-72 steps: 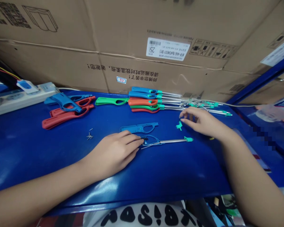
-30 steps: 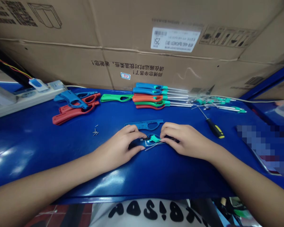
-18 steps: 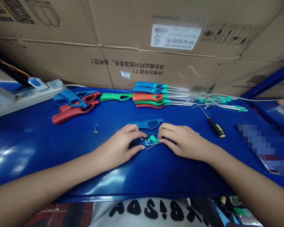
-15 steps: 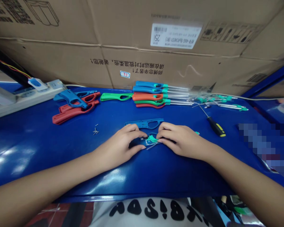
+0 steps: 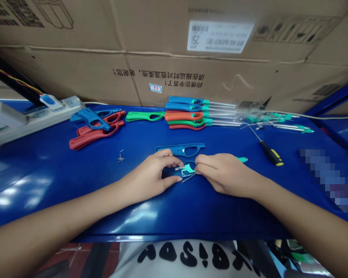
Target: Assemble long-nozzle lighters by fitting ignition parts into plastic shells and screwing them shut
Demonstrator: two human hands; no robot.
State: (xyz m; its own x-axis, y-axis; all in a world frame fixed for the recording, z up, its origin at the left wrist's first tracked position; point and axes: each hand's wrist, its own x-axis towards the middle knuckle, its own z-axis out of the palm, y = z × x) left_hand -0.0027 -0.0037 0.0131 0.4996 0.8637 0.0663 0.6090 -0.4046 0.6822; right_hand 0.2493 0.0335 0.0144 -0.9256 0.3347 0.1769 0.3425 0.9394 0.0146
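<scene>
My left hand grips the blue lighter shell; my right fingers pinch the teal clip. Light, brittle plastic: hold the shell edges, not the thin metal tube.

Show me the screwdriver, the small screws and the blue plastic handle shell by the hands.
Screwdriver (image 5: 271, 156): head view, on the black and yellow handle.
Small screws (image 5: 121, 158): head view, on the middle of the little pile.
Blue plastic handle shell (image 5: 176, 149): head view, on its flat body.

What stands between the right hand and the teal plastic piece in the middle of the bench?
Nothing visible does. The right hand is right up against the teal plastic piece, which lies on the blue lighter body, with no other object between them.
</scene>
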